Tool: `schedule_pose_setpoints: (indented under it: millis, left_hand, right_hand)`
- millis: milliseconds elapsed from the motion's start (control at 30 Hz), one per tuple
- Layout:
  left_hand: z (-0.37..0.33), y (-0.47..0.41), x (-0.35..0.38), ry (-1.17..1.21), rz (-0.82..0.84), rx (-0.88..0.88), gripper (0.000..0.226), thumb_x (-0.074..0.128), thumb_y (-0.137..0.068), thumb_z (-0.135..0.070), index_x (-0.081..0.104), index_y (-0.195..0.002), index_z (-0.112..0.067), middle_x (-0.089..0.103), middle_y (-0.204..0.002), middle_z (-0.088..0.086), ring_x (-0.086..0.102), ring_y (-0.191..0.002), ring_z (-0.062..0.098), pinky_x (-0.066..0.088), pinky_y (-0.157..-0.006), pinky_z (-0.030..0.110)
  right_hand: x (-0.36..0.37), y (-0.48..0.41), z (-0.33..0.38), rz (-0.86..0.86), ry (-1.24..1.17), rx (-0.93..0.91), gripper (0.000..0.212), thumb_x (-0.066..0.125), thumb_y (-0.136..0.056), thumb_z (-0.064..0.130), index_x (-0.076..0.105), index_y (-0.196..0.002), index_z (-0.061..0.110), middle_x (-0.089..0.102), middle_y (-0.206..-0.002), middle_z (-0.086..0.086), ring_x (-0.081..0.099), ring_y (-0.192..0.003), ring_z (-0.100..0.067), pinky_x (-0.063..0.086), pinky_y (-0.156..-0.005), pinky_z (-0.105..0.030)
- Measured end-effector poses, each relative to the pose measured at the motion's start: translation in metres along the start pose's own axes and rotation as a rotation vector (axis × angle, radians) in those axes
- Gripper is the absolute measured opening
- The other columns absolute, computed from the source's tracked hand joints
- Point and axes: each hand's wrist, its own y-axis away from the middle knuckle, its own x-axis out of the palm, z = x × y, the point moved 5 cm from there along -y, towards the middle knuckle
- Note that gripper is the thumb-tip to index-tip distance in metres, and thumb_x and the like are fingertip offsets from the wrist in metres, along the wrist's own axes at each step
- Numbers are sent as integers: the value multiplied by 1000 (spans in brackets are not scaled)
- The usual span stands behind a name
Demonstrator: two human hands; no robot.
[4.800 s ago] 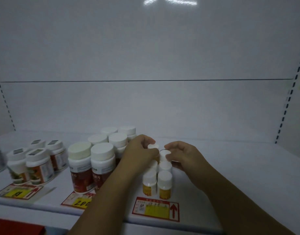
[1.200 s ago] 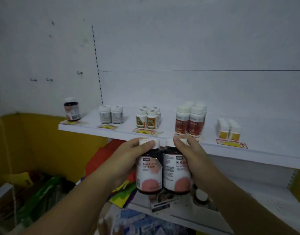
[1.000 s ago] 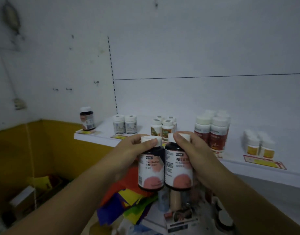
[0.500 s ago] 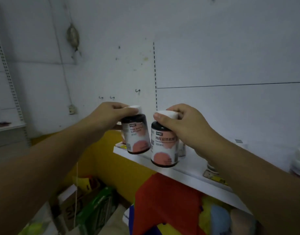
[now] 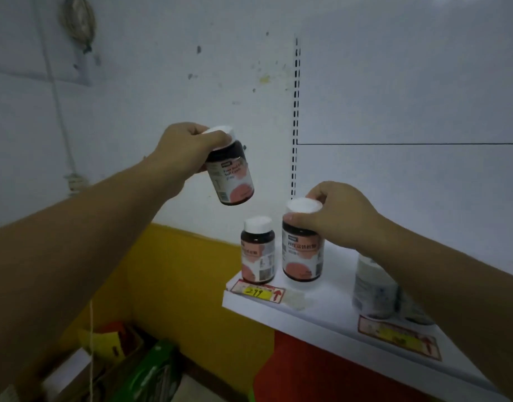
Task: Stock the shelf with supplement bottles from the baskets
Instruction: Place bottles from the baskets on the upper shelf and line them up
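Left hand [image 5: 188, 146] had its grip closed on a dark bottle [image 5: 230, 177], now raised clear above the shelf [image 5: 322, 311] end. Right hand [image 5: 336, 219], clamped on the second bottle's [image 5: 303, 250] cap, had just brought it down beside the shelved bottle [image 5: 257, 252]; I'd release next.

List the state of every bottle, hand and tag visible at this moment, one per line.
Left hand: gripping the raised bottle by its cap.
Raised bottle: capped, tilted, in the air beyond the shelf end.
Right hand: gripping the front bottle's cap.
Front bottle: capped, upright, at or just above the shelf.
Shelved bottle: capped, upright, standing free.
White bottle: upright, blurred, partly hidden by the forearm.
Price tag: flat at the shelf edge.
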Motion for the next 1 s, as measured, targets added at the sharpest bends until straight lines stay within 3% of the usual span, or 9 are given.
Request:
schedule_pose_setpoints:
  millis: [100, 267, 433, 533, 633, 733, 800, 900, 1000]
  left_hand:
    - [28, -31, 18, 5, 76, -34, 20, 72, -76, -31, 63, -84, -15, 65, -97, 7, 62, -93, 22, 55, -84, 39]
    - [81, -59, 66, -42, 310, -173, 26, 73, -74, -26, 61, -84, -6, 66, -96, 11, 64, -89, 24, 56, -81, 39]
    - [127, -55, 109, -202, 672, -293, 28, 74, -71, -25, 65, -90, -6, 67, -93, 7, 63, -85, 19, 54, -63, 29]
    - [137, -49, 123, -219, 754, -318, 26, 75, -68, -29, 67, -84, -10, 69, -86, 3, 64, -81, 15, 53, -53, 24]
    - [136, -46, 130, -217, 788, -330, 29, 77, -66, -31, 66, -83, -10, 68, -85, 4, 64, -80, 17, 53, -53, 25]
    - [135, -43, 131, -252, 820, -325, 35, 78, -66, -35, 66, -85, -8, 68, -88, 8, 65, -83, 22, 55, -59, 29]
    - [131, -43, 130, -296, 819, -317, 49, 74, -70, -44, 65, -100, -7, 66, -104, 10, 63, -94, 25, 57, -73, 36]
    - [111, -47, 127, -439, 774, -190, 72, 57, -80, -60, 47, -133, -13, 46, -142, 8, 47, -124, 28, 43, -98, 43]
    - [73, -50, 125, -501, 726, 13, 76, 46, -85, -63, 31, -144, -17, 29, -155, 6, 33, -137, 26, 29, -107, 41]
  right_hand:
    - [28, -12, -7, 54, 111, 55, 45, 73, -66, 54, 59, -92, 19, 61, -92, 2, 56, -83, -15, 46, -64, -27]
    - [53, -14, -19, 71, 109, 144, 49, 71, -69, 52, 54, -104, 23, 60, -100, 4, 57, -88, -15, 45, -67, -27]
    - [56, -6, -16, 9, 229, 56, 36, 67, -71, 53, 51, -92, 29, 61, -95, 5, 57, -84, -13, 46, -66, -27]
    - [58, -3, -16, -10, 244, 42, 36, 67, -72, 53, 52, -94, 29, 62, -99, 4, 57, -88, -15, 49, -74, -33]
    - [59, 0, -17, -33, 260, 33, 39, 65, -74, 54, 53, -100, 27, 62, -104, 5, 57, -91, -15, 49, -77, -32]
    - [60, 2, -17, -38, 259, 32, 40, 64, -76, 53, 53, -103, 26, 62, -106, 4, 57, -92, -15, 49, -78, -32]
    - [60, 2, -16, -18, 274, 29, 40, 62, -77, 55, 53, -103, 26, 62, -106, 3, 56, -93, -15, 48, -78, -32]
    - [50, -2, -16, -4, 333, 14, 49, 50, -79, 65, 53, -113, 30, 61, -114, 2, 57, -99, -16, 47, -80, -32]
    - [11, -10, -21, -84, 400, 23, 58, 37, -85, 66, 46, -130, 31, 54, -133, 2, 52, -117, -18, 41, -89, -32]
